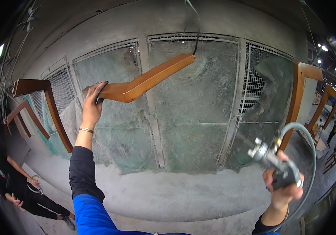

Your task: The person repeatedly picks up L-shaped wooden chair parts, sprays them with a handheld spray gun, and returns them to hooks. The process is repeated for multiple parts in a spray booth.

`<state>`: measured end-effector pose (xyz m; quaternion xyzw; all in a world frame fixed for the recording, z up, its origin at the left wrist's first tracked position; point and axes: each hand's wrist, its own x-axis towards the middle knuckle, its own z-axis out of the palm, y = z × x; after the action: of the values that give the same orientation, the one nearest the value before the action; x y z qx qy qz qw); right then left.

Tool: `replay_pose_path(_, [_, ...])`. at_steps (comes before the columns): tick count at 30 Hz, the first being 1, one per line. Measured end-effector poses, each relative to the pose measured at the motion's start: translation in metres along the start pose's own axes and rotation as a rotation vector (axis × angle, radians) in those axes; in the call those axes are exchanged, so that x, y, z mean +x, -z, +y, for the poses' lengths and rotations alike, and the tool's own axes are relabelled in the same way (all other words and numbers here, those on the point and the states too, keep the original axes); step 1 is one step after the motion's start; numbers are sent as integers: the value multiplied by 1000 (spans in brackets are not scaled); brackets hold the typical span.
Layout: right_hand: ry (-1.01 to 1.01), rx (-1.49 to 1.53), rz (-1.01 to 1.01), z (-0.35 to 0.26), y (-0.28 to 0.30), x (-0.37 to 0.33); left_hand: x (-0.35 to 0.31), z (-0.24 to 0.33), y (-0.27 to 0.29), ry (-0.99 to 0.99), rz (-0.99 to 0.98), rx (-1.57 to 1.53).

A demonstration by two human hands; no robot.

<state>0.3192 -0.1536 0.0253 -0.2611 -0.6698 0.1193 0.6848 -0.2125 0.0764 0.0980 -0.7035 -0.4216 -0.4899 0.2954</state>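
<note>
I've got the left hand (92, 98) gripping the left end of the bent wooden piece (152, 80), mid-air, its right end on a dark wire (197, 41). Probably stiff, fairly light, swingy (I'd hold that end only). The right hand (288, 192) has fingers wrapped round a spray gun (270, 156); trigger's too blurry to call.

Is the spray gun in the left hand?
No, the right hand holds the spray gun; the left hand grips the angled wooden piece.
</note>
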Motion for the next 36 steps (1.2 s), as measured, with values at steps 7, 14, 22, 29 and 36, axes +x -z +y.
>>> replay_pose_path(7, [220, 205, -158, -8, -8, -12, 1, 3, 1, -5, -7, 23])
replay_pose_path(14, [-103, -215, 315, 2, 8, 14, -9, -9, 2, 6, -62, -62])
replay_pose_path(22, [37, -197, 199, 10, -5, -21, 1, -9, -5, 350, -458, -540])
replay_pose_path(29, [301, -112, 42, 2, -25, -27, 4, 34, -14, 596, -668, -773])
replay_pose_path(36, [252, -137, -21, -2, -35, -22, -7, 31, -29, 591, -595, -851])
